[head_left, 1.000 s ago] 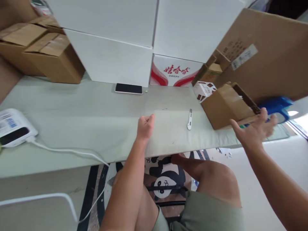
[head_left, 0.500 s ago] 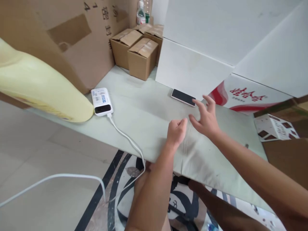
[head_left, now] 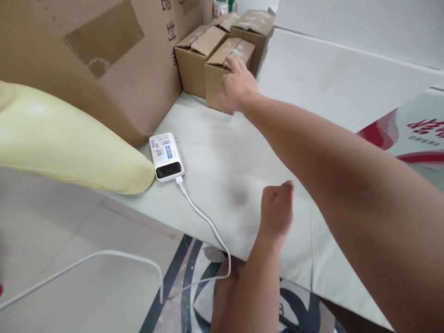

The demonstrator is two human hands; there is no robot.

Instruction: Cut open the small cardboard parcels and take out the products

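Note:
My right hand (head_left: 239, 85) reaches over the table to the front small cardboard box (head_left: 215, 85). Its fingers lie at the box's top edge and right side, and they look partly stretched. Whether they press on the cardboard I cannot tell. My left hand (head_left: 277, 208) is a closed fist above the table's near part, thumb on top. The inside of that fist is hidden. To its left on the table lies a white power bank (head_left: 163, 148) with a dark display and a white cable (head_left: 203, 215) plugged in. No phone shows now.
More small boxes (head_left: 197, 55) stand behind the front one, beside a large carton (head_left: 121, 88). A yellow inflated object (head_left: 76, 143) rests at the left table edge. White boxes (head_left: 312, 69) and a red-and-white carton (head_left: 391, 129) line the back right. The cable hangs over the edge.
My right hand has moved from near the phone, left and away from me, to the small box. My left fist stays closed. The view has shifted left, and the phone is out of sight.

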